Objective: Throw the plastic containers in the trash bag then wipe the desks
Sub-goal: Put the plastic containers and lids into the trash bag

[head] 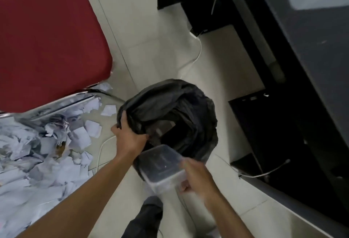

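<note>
tiled floor [151,30]; left grip [130,136] clutching trash bag [170,102] rim; right grip [198,177] grasping plastic container [160,164] at bag mouth

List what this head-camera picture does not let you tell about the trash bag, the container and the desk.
All in the head view:
1. Contents of the trash bag: lost in its dark mouth and folds.
2. Whether the plastic container is empty: motion blur, and the right hand covers its near end.
3. Most of the desk top: cut off by the right and top edges.
4. Fingertips of the left hand: tucked into the bag's rim.
</note>
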